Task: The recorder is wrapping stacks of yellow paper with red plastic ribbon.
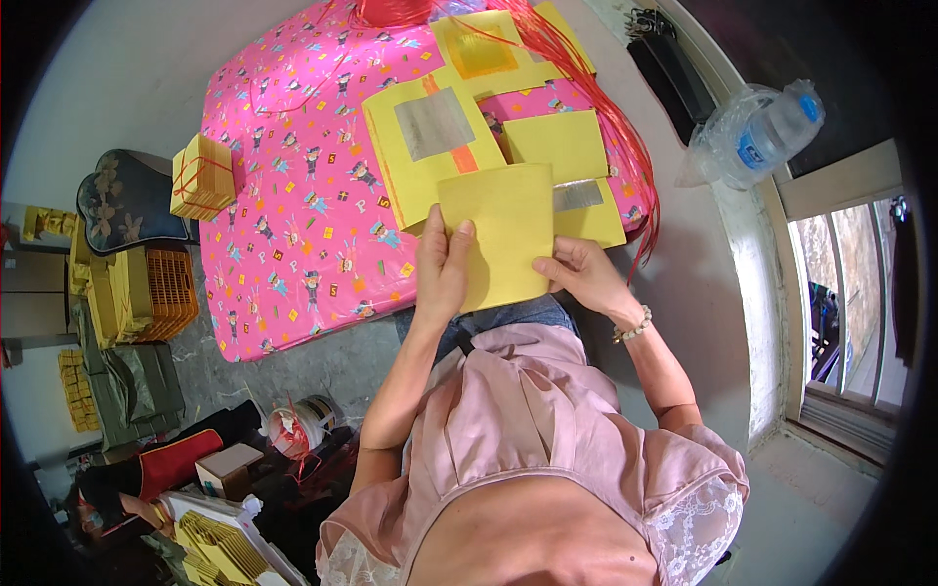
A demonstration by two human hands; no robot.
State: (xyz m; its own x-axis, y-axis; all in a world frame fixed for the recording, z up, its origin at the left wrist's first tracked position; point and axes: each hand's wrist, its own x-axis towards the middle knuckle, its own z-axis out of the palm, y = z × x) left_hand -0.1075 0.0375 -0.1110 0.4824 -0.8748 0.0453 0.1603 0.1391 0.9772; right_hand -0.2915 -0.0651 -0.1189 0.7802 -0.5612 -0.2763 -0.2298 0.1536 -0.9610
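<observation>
A plain yellow paper sheet (510, 220) is held in front of me, over the table's near edge. My left hand (445, 266) grips its left side, thumb on top. On its lower right side, my right hand (583, 276) pinches the edge between thumb and fingers. I cannot tell whether it is one sheet or several together. Just beyond lies a yellow paper with a silver square (435, 127) and orange bands. Beside it are a plain yellow sheet (562, 142) and, partly covered, one with a silver patch (578, 196). Farther back lies a paper with a gold square (479, 47).
The table wears a pink patterned cover (293, 225). Red plastic strings (611, 107) hang over its right side. A tied yellow paper bundle (203, 178) stands at its left edge, near a chair (132, 200) and orange crate (171, 293). A bottle (777, 137) lies right. Another person's hand (147, 510) shows lower left.
</observation>
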